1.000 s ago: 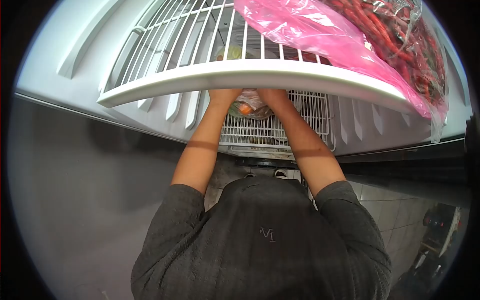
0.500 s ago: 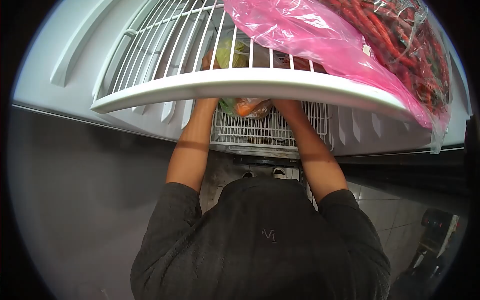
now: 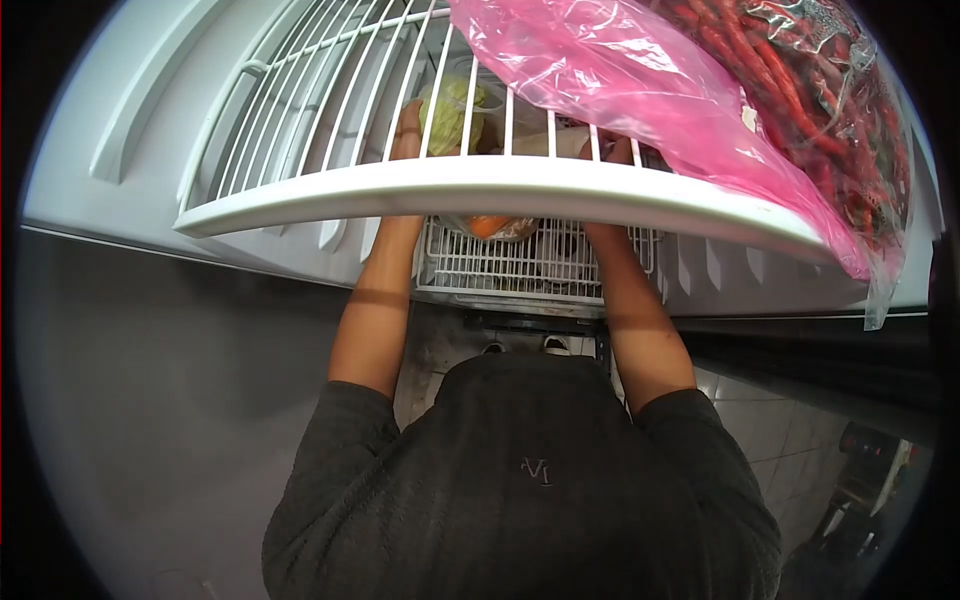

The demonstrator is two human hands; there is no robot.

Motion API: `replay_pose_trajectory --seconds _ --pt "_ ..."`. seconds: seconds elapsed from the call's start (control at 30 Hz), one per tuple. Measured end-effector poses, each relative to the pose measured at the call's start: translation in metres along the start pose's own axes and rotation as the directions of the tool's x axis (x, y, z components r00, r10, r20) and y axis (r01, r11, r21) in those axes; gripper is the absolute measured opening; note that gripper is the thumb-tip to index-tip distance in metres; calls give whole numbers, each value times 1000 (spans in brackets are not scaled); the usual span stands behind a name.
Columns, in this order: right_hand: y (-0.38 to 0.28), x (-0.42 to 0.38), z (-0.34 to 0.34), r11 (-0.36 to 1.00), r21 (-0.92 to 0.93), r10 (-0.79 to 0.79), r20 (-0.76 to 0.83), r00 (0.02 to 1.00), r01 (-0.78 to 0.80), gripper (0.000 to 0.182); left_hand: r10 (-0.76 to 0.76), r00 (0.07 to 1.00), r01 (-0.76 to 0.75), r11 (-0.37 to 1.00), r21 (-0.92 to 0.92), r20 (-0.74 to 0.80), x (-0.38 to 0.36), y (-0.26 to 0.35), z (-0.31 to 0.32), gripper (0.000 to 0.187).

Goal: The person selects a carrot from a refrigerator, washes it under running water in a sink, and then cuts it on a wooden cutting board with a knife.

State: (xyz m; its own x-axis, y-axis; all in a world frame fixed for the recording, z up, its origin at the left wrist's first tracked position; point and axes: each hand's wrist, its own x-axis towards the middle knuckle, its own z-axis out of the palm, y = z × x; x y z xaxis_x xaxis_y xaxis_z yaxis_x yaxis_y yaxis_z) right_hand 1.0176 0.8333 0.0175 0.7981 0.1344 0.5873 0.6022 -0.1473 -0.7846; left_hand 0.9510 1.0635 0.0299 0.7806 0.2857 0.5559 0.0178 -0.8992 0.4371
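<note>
Below the upper wire shelf, both my arms reach into a fridge. My left hand (image 3: 405,132) is at the left side of a pale green cabbage (image 3: 455,112), partly behind the wires. My right hand (image 3: 612,150) is further right, under the edge of a pink plastic bag (image 3: 590,60). The shelf's front rail and wires cover most of both hands, so their fingers do not show clearly. Something orange in clear plastic (image 3: 490,227) lies between my forearms on a lower wire rack (image 3: 465,262).
The upper shelf's thick white front rail (image 3: 480,187) crosses above my wrists. Red chillies in a clear bag (image 3: 790,80) rest beside the pink bag on that shelf, with plastic hanging over the rail. Ribbed white fridge walls (image 3: 150,110) stand at both sides.
My right hand has moved right and deeper, away from the orange item. My left hand stays beside the cabbage, which now shows more fully. The view has shifted slightly.
</note>
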Motion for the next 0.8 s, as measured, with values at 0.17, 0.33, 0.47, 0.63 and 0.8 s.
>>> replay_pose_trajectory --seconds 0.17,0.33,0.47,0.63,0.8 --pt "12 5 5 955 35 294 -5 956 -294 36 26 1000 -26 999 28 -8 -5 -3 -1 57" --pt "35 10 18 895 70 434 98 896 -441 35 73 997 -71 995 67 -28 -7 -10 7 56" --pt "58 17 36 795 83 567 249 785 -600 35 143 989 -134 981 142 -49 -9 -22 19 55" --pt "78 21 66 687 54 659 375 652 -725 34 -203 977 199 977 73 57 0 -1 12 51" --pt "80 22 77 749 -12 604 426 674 -663 34 -141 985 130 984 119 94 0 -8 13 58"
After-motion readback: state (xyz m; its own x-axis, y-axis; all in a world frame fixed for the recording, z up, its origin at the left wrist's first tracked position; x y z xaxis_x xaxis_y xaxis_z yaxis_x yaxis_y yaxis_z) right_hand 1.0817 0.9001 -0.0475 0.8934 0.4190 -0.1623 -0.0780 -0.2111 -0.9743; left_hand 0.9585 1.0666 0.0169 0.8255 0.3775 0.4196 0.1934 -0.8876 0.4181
